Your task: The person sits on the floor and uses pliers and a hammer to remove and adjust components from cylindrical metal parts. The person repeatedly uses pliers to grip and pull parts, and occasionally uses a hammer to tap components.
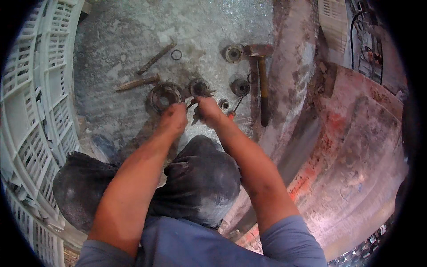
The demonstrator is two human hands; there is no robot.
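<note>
My left hand (175, 116) is closed beside the large greasy metal ring (155, 99), its fingertips meeting something small and dark. Close to its right, my right hand (207, 110) is curled around a dark metal piece whose ends stick out past the fingers; its kind cannot be made out. Just beyond the right hand, a round metal flange (197, 86) lies on the floor. A screwdriver (231, 115) with a red-orange handle and a small ring-shaped part (223, 104) lie to the right of that hand.
Beyond lie a hammer (263, 82), a flanged hub (233, 54), a dark round part (240, 87), a thin ring (176, 54), a rusty rod (155, 58) and a chisel-like bar (138, 83). White plastic crates (55, 84) line the left; a large curved metal piece (351, 151) stands right.
</note>
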